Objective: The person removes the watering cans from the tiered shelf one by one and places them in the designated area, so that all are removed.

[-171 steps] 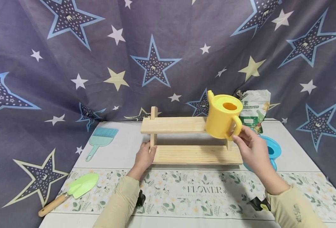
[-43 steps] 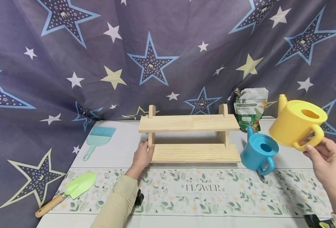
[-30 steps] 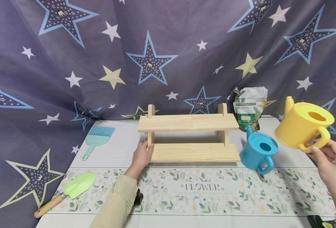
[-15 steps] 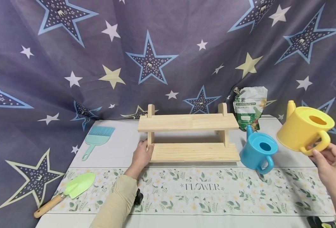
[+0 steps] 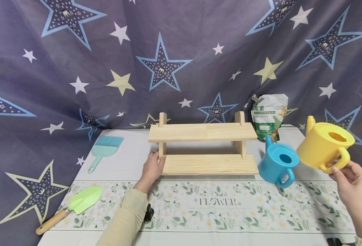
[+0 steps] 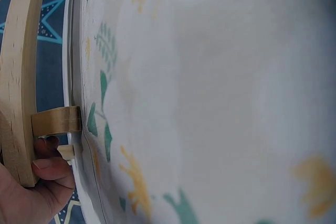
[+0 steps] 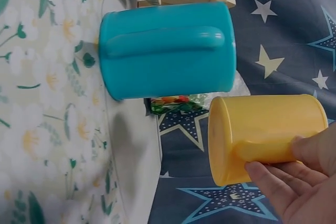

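Note:
At the right of the head view, my right hand (image 5: 356, 194) grips a yellow watering can (image 5: 325, 145) by its handle. The can is held up to the right of a blue watering can (image 5: 276, 167), which stands on the table. In the right wrist view, fingers (image 7: 270, 182) curl at the handle of the yellow can (image 7: 262, 129). My left hand (image 5: 151, 169) holds the lower left end of a two-tier wooden shelf (image 5: 210, 164). The left wrist view has the thumb and fingers around the end of a board (image 6: 18, 93). Both shelf boards are bare.
A white and green pouch (image 5: 268, 116) with a metal clip stands behind the blue can. On the left lie a teal brush (image 5: 105, 148) and a green trowel (image 5: 84, 200) with a wooden handle. A star-patterned curtain (image 5: 181, 68) hangs behind the table (image 5: 218, 239).
The yellow watering can has travelled from over the shelf's right end to beyond the blue can, sinking slightly in the last half second. The left hand keeps its hold on the shelf.

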Demonstrator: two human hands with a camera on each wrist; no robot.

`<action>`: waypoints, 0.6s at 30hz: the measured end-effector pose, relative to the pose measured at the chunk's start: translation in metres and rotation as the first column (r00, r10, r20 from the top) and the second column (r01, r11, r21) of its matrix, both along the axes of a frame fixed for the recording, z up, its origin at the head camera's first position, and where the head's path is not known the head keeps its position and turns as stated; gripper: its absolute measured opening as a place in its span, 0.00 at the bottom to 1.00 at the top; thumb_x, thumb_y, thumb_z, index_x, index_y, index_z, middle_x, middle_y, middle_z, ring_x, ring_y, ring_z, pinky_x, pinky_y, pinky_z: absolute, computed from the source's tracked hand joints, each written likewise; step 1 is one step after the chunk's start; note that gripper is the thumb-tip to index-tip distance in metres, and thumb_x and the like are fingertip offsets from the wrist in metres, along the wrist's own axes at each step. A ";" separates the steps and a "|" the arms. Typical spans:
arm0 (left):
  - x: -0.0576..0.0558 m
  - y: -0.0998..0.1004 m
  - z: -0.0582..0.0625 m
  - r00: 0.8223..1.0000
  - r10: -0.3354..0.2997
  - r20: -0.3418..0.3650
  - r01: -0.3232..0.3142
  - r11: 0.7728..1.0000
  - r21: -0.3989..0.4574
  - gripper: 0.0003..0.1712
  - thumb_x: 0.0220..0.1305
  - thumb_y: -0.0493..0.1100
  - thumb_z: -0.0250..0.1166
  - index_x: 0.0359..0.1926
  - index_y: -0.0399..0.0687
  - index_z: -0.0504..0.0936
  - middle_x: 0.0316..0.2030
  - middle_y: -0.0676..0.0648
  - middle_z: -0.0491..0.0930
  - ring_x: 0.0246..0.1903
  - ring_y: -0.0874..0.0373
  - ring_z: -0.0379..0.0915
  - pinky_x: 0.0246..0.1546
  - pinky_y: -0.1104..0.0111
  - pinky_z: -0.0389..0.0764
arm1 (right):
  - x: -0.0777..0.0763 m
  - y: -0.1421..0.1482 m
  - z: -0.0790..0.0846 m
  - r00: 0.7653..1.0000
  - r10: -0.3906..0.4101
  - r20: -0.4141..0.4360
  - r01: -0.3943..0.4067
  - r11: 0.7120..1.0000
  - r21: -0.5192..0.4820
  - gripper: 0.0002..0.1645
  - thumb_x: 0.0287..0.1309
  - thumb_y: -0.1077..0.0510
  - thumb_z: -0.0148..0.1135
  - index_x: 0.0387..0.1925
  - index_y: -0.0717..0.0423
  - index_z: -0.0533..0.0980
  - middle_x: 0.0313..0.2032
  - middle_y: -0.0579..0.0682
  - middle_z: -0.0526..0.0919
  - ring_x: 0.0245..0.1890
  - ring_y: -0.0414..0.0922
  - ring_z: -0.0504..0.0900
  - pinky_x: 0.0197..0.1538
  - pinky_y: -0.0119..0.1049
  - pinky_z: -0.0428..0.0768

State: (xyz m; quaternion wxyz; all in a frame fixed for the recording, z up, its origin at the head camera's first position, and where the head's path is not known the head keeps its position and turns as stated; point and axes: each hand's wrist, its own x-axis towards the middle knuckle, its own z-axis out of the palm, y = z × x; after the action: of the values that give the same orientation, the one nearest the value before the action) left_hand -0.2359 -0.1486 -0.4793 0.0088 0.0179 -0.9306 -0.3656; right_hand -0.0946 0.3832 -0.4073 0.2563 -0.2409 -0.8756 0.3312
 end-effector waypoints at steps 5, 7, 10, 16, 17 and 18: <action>-0.001 0.000 -0.001 1.000 -0.002 -0.005 0.002 1.000 -0.004 0.29 0.75 0.52 0.49 0.70 0.43 0.66 0.49 0.41 0.70 0.43 0.50 0.73 0.43 0.57 0.79 | 0.002 0.000 -0.008 1.000 -0.003 0.024 0.003 1.000 0.015 0.23 0.70 0.64 0.53 0.64 0.65 0.67 0.54 0.69 0.77 0.29 0.12 0.62 0.29 0.06 0.63; -0.001 0.000 -0.001 1.000 -0.006 -0.009 0.006 1.000 -0.010 0.29 0.75 0.52 0.50 0.70 0.42 0.66 0.49 0.41 0.70 0.43 0.50 0.74 0.44 0.57 0.79 | 0.002 0.000 -0.011 0.999 -0.007 0.041 0.007 1.000 0.022 0.23 0.70 0.64 0.53 0.64 0.65 0.67 0.54 0.69 0.77 0.29 0.13 0.63 0.28 0.06 0.63; -0.001 0.000 -0.001 1.000 -0.006 -0.007 0.006 1.000 -0.013 0.29 0.75 0.52 0.50 0.70 0.43 0.66 0.49 0.41 0.70 0.43 0.50 0.74 0.45 0.56 0.79 | 0.002 0.001 -0.015 0.998 -0.011 0.063 0.009 1.000 0.024 0.24 0.70 0.64 0.53 0.65 0.66 0.66 0.54 0.69 0.77 0.29 0.15 0.64 0.27 0.07 0.63; -0.001 0.001 -0.001 1.000 -0.005 -0.013 0.005 1.000 -0.019 0.29 0.75 0.52 0.49 0.70 0.43 0.66 0.50 0.41 0.70 0.46 0.49 0.74 0.47 0.55 0.78 | 0.003 0.002 -0.021 0.995 -0.010 0.096 0.008 1.000 0.018 0.25 0.71 0.62 0.53 0.66 0.66 0.65 0.55 0.70 0.76 0.28 0.16 0.65 0.25 0.09 0.65; -0.001 0.001 -0.001 1.000 -0.005 -0.014 0.004 1.000 -0.019 0.29 0.75 0.52 0.49 0.70 0.43 0.66 0.50 0.40 0.70 0.46 0.48 0.74 0.47 0.55 0.78 | 0.003 0.002 -0.022 0.995 -0.012 0.102 0.010 1.000 0.017 0.25 0.71 0.62 0.53 0.66 0.66 0.65 0.55 0.69 0.76 0.28 0.16 0.65 0.25 0.09 0.66; -0.001 0.001 -0.001 1.000 -0.002 -0.013 0.002 1.000 -0.018 0.29 0.75 0.52 0.49 0.70 0.43 0.66 0.51 0.41 0.70 0.46 0.48 0.74 0.48 0.55 0.77 | 0.004 0.002 -0.024 0.994 -0.013 0.106 0.012 1.000 0.015 0.25 0.71 0.62 0.53 0.66 0.66 0.65 0.55 0.69 0.76 0.27 0.15 0.64 0.25 0.10 0.66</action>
State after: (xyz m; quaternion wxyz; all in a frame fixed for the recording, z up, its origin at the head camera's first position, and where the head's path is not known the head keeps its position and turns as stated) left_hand -0.2367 -0.1481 -0.4806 0.0145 0.0145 -0.9338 -0.3573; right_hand -0.0911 0.3854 -0.4310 0.2131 -0.2617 -0.8888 0.3099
